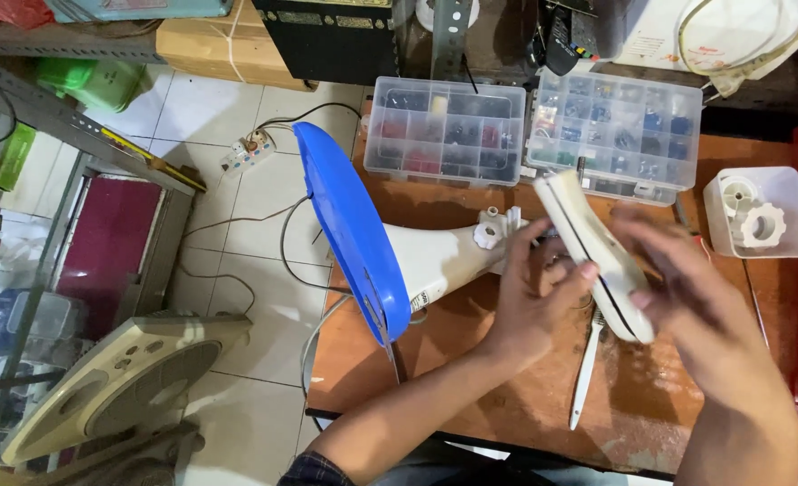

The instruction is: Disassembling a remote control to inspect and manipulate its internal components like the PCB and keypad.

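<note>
Worn wooden workbench (525,396) beside a tiled floor: two bare hands hold a white plastic housing above a fan's stand.

Left hand (536,301) has its fingers curled round the white housing's (597,252) near edge, thumb pressed on its flat face; right hand (687,288) cups the lower end from the other side, though motion blur hides how tightly. The housing is tilted, lifted off the bench, just over the white neck (448,256) that joins the blue base (349,225) standing on edge. Two clear compartment boxes (444,130) sit behind; a white tub of knobs (759,211) stands to the right.
</note>
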